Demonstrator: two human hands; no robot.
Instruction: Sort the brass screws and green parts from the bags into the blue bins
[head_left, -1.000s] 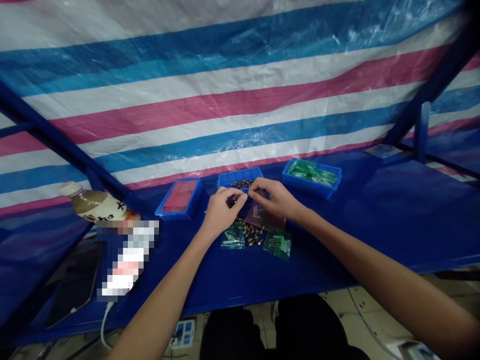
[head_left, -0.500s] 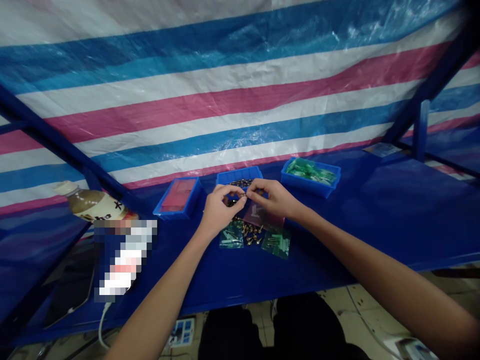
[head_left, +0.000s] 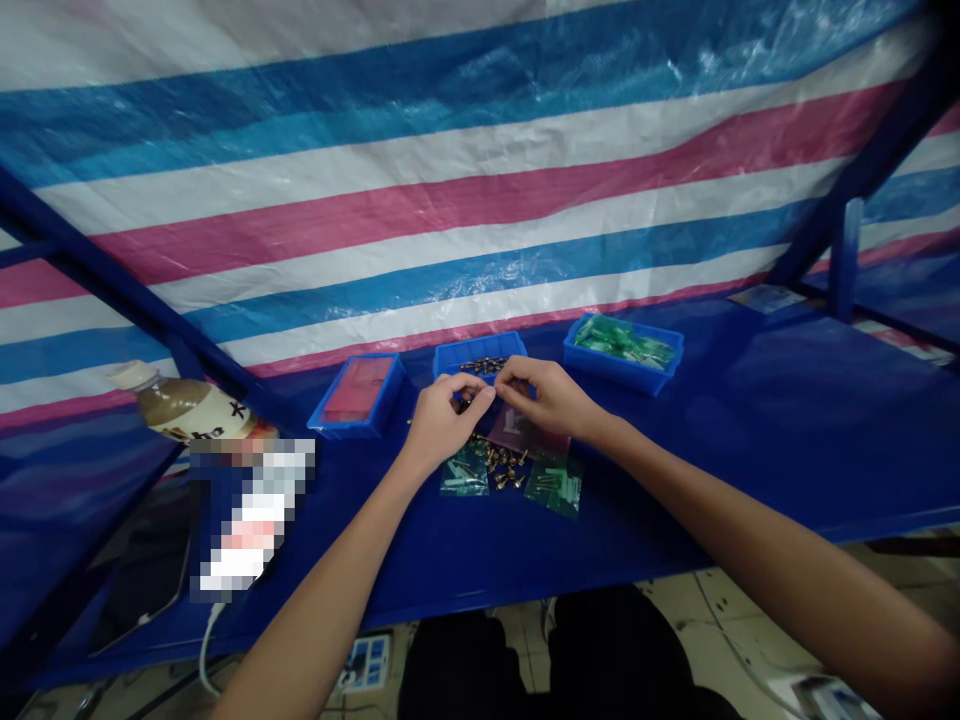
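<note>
My left hand (head_left: pixel 444 418) and my right hand (head_left: pixel 553 398) meet over the blue table, thumbs and forefingers pinched with the fingertips close together. Whatever lies between them is too small to make out. Below the hands lies a heap of small brass-coloured screw-like parts (head_left: pixel 508 466). A pink plastic bag (head_left: pixel 534 434) is flat on the table under my right hand. Green plastic packets with slim pieces inside lie at either side of the heap, a left packet (head_left: pixel 465 474) and a right packet (head_left: pixel 556 487).
Behind my hands stands a blue bin (head_left: pixel 466 354) with more metal parts. A left bin (head_left: pixel 339 428) holds pink bags; a right bin (head_left: pixel 628 372) holds green packets. At the left are a bottle (head_left: pixel 187 405), a blurred-out item with a white cable (head_left: pixel 206 650) and a dark flat device (head_left: pixel 146 565).
Both hands stay nearly in place, still pinched. A small dark piece seen between the fingertips earlier is now harder to see. The view has shifted very slightly.
</note>
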